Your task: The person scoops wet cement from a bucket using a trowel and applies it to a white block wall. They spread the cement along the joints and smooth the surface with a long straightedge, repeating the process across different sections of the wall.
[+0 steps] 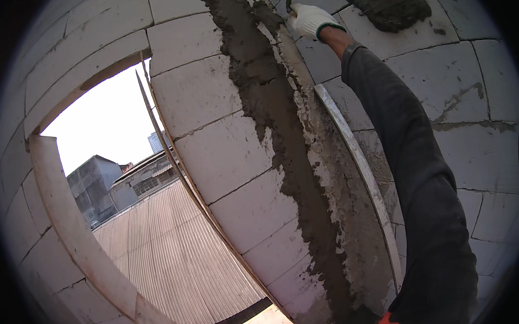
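Right hand [310, 18], white-gloved, was clenched round small tool handle at top of wet mortar band [282, 144] on block wall [225, 152]; tool mostly hidden. Left hand out of view. Risk, judged: fresh mortar could slump off near window opening [129, 183]; straightedge [359, 164] beside band could slip. No containers visible.

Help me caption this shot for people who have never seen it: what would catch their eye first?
A thick dark band of wet mortar runs down the white block wall at centre. A white-gloved right hand reaches up to the band's top, its dark sleeve crossing the right side beside a pale straightedge laid against the wall. At left, a window opening shows bright sky and a corrugated roof below.
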`<state>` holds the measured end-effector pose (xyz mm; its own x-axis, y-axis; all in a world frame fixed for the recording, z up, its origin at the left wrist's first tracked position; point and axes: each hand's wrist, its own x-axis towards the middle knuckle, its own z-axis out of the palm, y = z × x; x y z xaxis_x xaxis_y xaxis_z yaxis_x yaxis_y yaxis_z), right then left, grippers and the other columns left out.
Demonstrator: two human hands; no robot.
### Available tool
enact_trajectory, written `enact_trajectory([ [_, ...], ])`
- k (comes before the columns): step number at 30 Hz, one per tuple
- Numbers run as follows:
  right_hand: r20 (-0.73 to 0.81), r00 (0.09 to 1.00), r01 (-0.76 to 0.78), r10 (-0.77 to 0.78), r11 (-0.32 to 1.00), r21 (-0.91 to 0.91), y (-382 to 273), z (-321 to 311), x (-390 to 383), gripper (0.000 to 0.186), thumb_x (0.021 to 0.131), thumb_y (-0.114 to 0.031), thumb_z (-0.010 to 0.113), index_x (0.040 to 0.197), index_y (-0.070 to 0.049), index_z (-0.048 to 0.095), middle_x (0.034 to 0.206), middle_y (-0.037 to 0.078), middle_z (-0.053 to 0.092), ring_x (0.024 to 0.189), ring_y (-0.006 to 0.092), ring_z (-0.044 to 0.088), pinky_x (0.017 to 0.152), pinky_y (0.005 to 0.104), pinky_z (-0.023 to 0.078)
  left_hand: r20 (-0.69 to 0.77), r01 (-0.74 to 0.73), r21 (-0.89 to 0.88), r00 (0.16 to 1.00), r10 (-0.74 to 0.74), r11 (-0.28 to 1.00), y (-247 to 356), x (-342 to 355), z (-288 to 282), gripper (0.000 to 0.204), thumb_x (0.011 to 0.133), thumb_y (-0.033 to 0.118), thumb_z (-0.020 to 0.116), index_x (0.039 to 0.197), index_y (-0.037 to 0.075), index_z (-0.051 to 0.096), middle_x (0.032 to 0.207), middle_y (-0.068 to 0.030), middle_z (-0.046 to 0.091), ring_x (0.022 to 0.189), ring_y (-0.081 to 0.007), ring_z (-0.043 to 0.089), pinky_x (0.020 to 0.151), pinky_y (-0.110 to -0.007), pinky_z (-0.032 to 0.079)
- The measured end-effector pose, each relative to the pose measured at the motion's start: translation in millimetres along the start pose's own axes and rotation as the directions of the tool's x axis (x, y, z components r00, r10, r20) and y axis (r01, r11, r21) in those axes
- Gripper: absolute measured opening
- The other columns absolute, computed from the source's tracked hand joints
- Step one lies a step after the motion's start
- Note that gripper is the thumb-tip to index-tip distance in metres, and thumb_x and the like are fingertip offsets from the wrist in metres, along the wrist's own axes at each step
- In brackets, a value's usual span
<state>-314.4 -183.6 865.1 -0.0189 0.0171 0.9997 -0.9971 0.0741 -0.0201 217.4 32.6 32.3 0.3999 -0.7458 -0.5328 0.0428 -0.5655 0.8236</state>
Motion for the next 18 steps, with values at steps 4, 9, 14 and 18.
enact_trajectory([
  [4,0.473,0.842,-0.363,0.258,0.921,0.143,-49.3,-33.5,-197.6,0.051,0.098,-0.028,0.056,0.145,-0.009,0.053,0.127,0.022,0.07,0.116,0.0443,0.066,0.098,0.0509,0.053,-0.053,0.09,0.002,0.995,-0.09,0.996,-64.5,15.6,-33.4,0.047,0.087,0.014,0.071,0.133,0.008,0.063,0.107,-0.0177,0.073,0.095,-0.0278,0.068,0.081,-0.044,0.056],
  [9,0.889,0.373,-0.715,0.265,0.693,0.093,-82.0,-151.5,-591.2,0.052,0.099,-0.036,0.063,0.136,-0.001,0.056,0.111,0.025,0.072,0.102,0.0436,0.071,0.087,0.0465,0.055,-0.084,0.174,0.02,0.982,-0.172,0.984,-191.0,63.5,-95.1,0.042,0.087,0.015,0.073,0.129,0.008,0.065,0.108,-0.0188,0.073,0.098,-0.0296,0.069,0.083,-0.045,0.056],
  [14,0.934,-0.332,-0.74,-0.13,0.65,-0.173,-180.6,-327.5,-797.8,0.056,0.1,-0.047,0.059,0.137,-0.006,0.061,0.117,0.024,0.072,0.106,0.0421,0.071,0.091,0.0486,0.054,0.156,-0.086,0.232,0.986,0.05,0.969,-170.0,56.8,-94.5,0.063,0.096,0.027,0.069,0.15,0.002,0.05,0.129,-0.0141,0.066,0.107,-0.0326,0.065,0.09,-0.048,0.053],
  [18,0.767,-0.584,-0.474,-0.265,0.879,-0.057,-261.7,-390.5,-846.9,0.039,0.096,-0.035,0.055,0.114,-0.003,0.068,0.104,0.023,0.074,0.096,0.0419,0.072,0.086,0.054,0.055,0.211,-0.142,-0.039,0.966,0.147,0.989,-169.6,-1.7,-112.1,0.093,0.068,-0.014,0.058,0.158,0.004,0.04,0.146,-0.0133,0.057,0.125,-0.0269,0.06,0.101,-0.033,0.049],
])
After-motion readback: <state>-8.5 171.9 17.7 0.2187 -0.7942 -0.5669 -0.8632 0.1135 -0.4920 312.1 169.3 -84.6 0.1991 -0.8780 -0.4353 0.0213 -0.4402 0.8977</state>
